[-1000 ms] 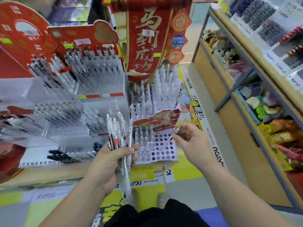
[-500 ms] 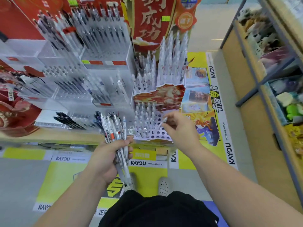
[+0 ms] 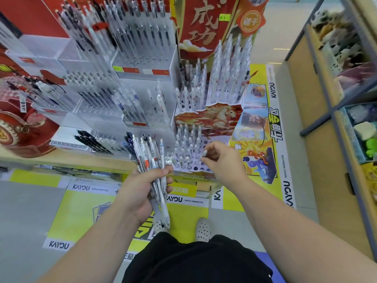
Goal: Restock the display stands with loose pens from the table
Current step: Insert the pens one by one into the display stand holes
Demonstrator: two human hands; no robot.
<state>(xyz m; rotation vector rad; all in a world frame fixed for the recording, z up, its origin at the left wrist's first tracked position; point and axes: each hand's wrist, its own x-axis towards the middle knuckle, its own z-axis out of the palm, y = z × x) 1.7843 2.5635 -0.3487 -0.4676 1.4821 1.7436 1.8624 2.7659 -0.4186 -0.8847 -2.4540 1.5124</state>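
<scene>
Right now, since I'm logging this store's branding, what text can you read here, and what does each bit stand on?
"KAYOU": floor sticker, repeated at several spots.
"KAYOU ANIMATION": white strip of that sticker.
"成功": red banner above the stands.
Too blurred or small to read: orange badge, price labels on the clear stand, print on the pens.

"KAYOU ANIMATION" marks the floor graphic [image 3: 184, 200]; "成功" the red banner [image 3: 204, 27].
</scene>
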